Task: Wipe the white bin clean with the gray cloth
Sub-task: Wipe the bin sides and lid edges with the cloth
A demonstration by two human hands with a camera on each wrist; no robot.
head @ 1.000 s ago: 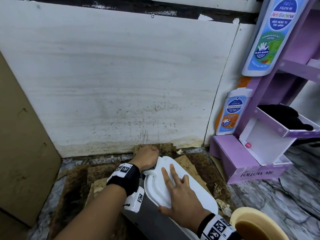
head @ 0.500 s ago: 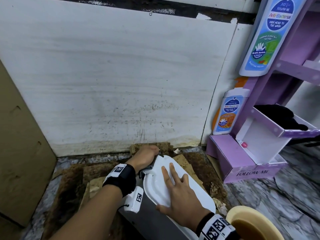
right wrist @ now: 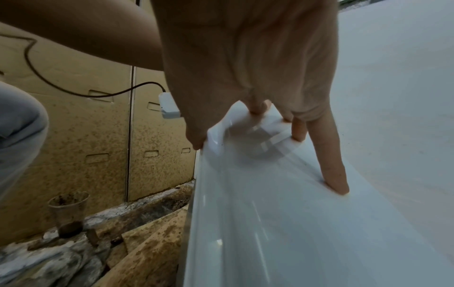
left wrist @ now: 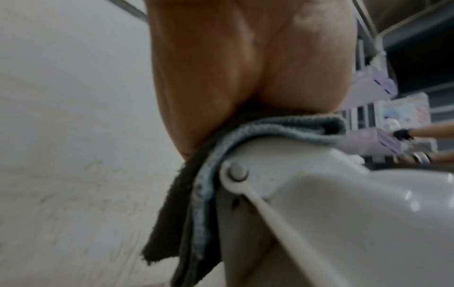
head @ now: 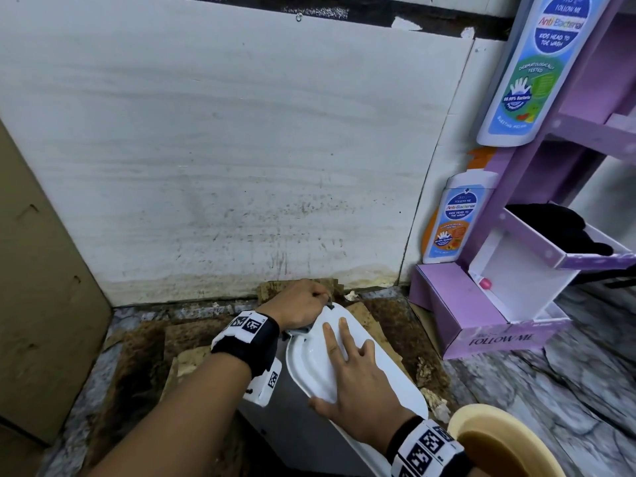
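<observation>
The white bin (head: 309,425) stands low in the head view, its glossy white lid (head: 313,366) closed. My left hand (head: 303,306) curls over the lid's far end and holds the gray cloth (left wrist: 196,203) against the bin's back edge by the hinge pin (left wrist: 237,171); the cloth hangs down the bin's side. In the head view only a sliver of cloth (head: 299,330) shows under that hand. My right hand (head: 351,383) lies flat on the lid with fingers (right wrist: 331,165) straight and thumb at the lid's rim (right wrist: 203,143).
A stained white wall panel (head: 241,149) rises right behind the bin. Purple cardboard shelving (head: 481,321) with wash bottles (head: 451,222) stands at the right. A yellow bowl (head: 499,442) sits by my right wrist. Brown cardboard (head: 41,270) lines the left; a dirty plastic cup (right wrist: 68,213) stands there.
My left hand with the cloth has slid a little farther along the lid's far end. The right hand stays flat on the lid.
</observation>
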